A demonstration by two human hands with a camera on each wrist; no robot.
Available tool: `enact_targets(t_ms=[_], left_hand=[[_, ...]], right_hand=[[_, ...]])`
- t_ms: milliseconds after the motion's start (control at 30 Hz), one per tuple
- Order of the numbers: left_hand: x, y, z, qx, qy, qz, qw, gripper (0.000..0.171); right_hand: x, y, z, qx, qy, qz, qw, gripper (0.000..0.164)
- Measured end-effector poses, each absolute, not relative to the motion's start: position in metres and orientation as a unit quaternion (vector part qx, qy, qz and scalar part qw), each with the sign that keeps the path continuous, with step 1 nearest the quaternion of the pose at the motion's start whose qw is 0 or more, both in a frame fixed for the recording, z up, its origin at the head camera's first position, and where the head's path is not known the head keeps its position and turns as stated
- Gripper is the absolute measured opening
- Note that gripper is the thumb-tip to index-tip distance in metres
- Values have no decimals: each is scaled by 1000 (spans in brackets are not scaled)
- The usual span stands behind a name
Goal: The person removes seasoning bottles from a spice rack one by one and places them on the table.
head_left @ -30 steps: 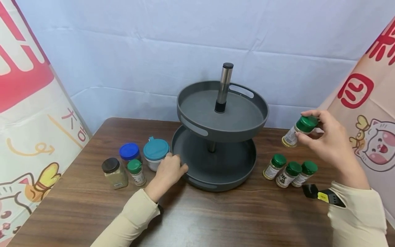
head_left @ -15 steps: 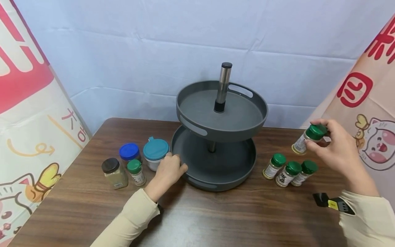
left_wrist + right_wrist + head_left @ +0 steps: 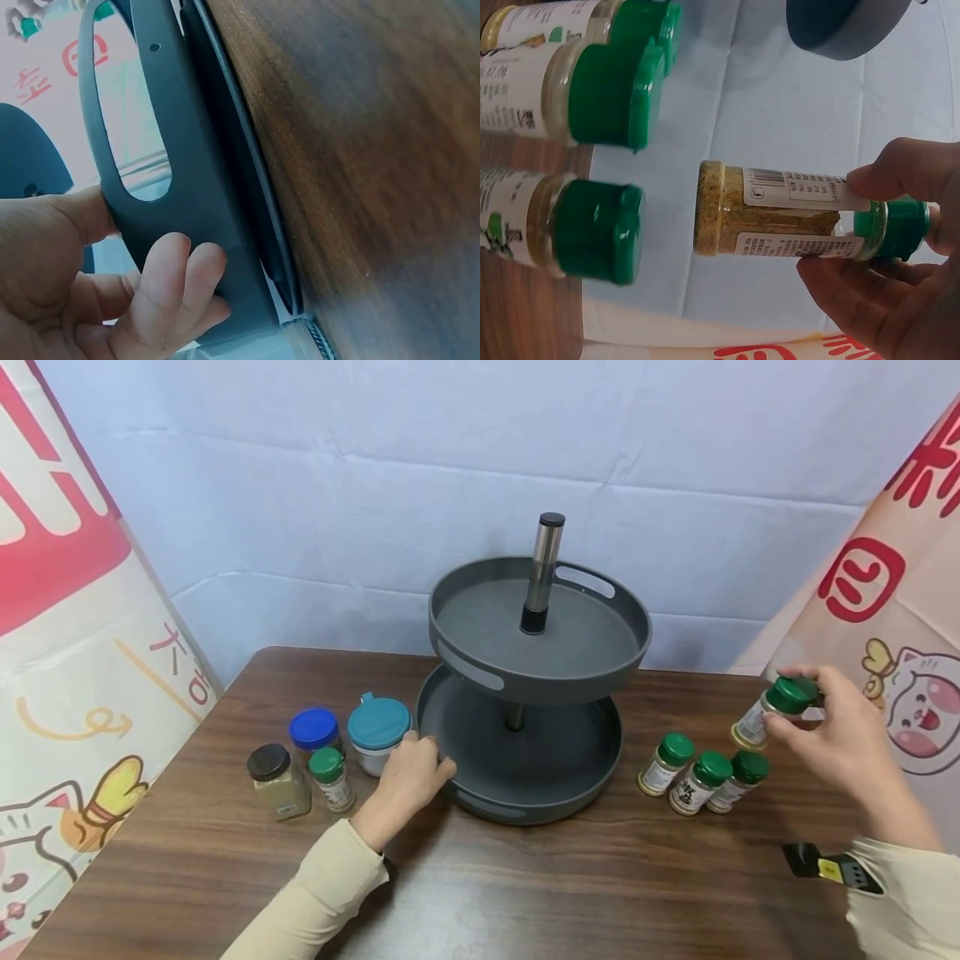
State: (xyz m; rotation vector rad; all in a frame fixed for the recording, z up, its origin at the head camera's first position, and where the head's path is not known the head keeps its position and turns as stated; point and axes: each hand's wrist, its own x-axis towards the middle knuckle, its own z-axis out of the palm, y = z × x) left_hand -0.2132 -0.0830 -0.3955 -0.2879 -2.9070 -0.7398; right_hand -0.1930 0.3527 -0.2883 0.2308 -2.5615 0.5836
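Note:
My right hand (image 3: pixel 843 731) holds a spice jar (image 3: pixel 752 722) with a green cap, tilted and raised off the table at the right. In the right wrist view the thumb and fingers pinch this spice jar (image 3: pixel 780 214) near its cap; speckled brown seasoning shows inside. My left hand (image 3: pixel 415 777) grips the left rim of the lower tier of a grey two-tier round tray (image 3: pixel 517 810). In the left wrist view the thumb lies inside the tray wall (image 3: pixel 202 225) and the fingers outside. Three green-capped spice jars (image 3: pixel 693 785) stand just below the held one.
Left of the tray are a teal-lidded container (image 3: pixel 378 724), a blue-lidded jar (image 3: pixel 315 727), a black-lidded jar (image 3: pixel 279 781) and another green-capped spice jar (image 3: pixel 332 777). A steel post (image 3: pixel 545 560) rises from the upper tier. A pale cloth (image 3: pixel 337 510) hangs behind the table.
My right hand has moved right and slightly toward the table's front with the spice jar in its grip. The left hand stays on the tray rim.

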Motion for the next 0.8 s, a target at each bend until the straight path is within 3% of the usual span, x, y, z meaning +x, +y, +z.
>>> enact_targets(t_ms=[800], left_hand=[[-213,-83,-397,-93,-960,-255,65,19]], right_hand=[[-181,386,-305,5,-959,200,203,60]])
